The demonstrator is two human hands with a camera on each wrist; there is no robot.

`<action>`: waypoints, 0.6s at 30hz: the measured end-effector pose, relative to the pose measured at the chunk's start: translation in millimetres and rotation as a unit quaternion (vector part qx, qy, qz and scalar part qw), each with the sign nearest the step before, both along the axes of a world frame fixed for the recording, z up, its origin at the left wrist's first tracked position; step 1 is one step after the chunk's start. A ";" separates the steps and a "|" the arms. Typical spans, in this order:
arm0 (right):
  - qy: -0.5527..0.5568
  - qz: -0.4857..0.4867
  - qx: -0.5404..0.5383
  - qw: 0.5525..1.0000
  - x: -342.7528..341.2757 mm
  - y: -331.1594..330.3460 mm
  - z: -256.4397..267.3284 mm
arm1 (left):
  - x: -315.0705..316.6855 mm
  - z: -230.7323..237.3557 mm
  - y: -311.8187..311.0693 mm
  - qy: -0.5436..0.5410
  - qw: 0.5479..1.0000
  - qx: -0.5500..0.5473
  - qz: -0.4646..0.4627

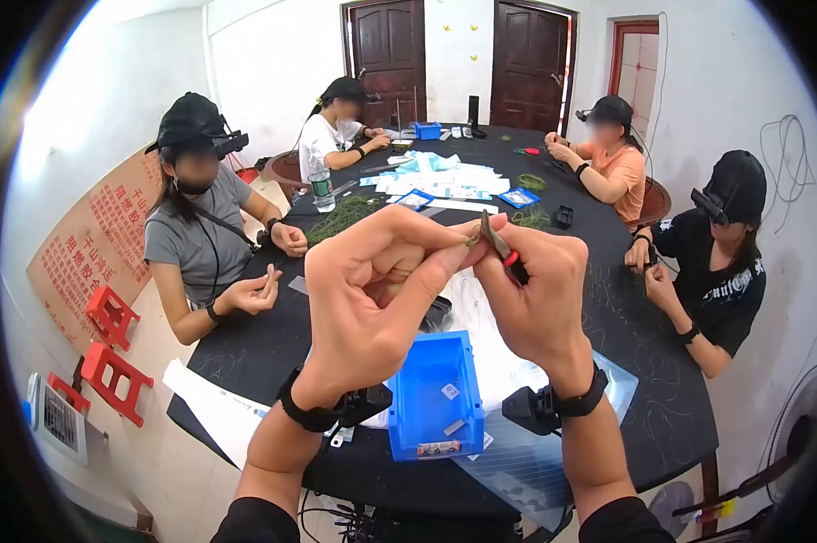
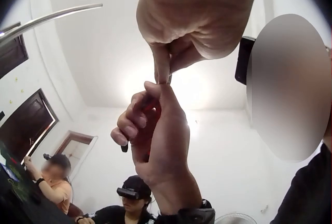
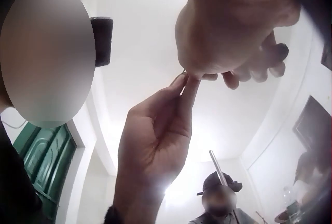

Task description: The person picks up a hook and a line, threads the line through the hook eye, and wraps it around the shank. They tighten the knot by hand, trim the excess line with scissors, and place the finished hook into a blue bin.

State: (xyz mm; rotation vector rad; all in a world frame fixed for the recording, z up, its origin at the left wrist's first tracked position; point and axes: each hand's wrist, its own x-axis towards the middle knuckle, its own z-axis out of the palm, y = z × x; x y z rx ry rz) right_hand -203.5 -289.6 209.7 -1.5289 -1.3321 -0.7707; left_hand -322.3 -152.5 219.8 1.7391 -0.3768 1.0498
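Observation:
Both hands are raised over the near side of the table, fingertips close together. My left hand (image 1: 372, 290) pinches a tiny green piece (image 1: 471, 241) between thumb and forefinger. My right hand (image 1: 546, 299) grips small pliers (image 1: 493, 237) with metal jaws and red handles, the tips pointing up beside the left fingertips. In the left wrist view a red handle (image 2: 154, 109) shows inside the curled right fingers. Seen from the right wrist, the left hand (image 3: 158, 130) has its thumb and forefinger pressed together. Fingers hide most of the green piece.
Below the hands stands a blue bin (image 1: 434, 398) with small labels in it. Green strands (image 1: 347, 217), a water bottle (image 1: 322, 190) and paper packets (image 1: 440, 176) lie farther back on the black table (image 1: 644, 398). Several people sit around it.

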 end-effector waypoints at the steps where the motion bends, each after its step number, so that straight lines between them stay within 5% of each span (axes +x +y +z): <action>1: 0.000 0.000 0.000 1.000 0.0 0.1 0.5 | -0.1 1.2 0.8 0.004 1.000 -0.011 -0.017; 7: 0.052 0.041 0.003 0.998 6.1 -0.8 1.5 | 6.5 -4.6 13.7 0.001 0.998 -0.012 -0.057; 12: 0.042 0.099 0.162 0.981 12.1 5.7 -2.6 | 10.0 -2.6 12.4 -0.011 0.997 -0.031 -0.072; 18: -0.074 0.088 0.168 0.979 4.5 4.7 7.3 | 8.7 -4.1 8.7 -0.022 0.998 -0.043 -0.035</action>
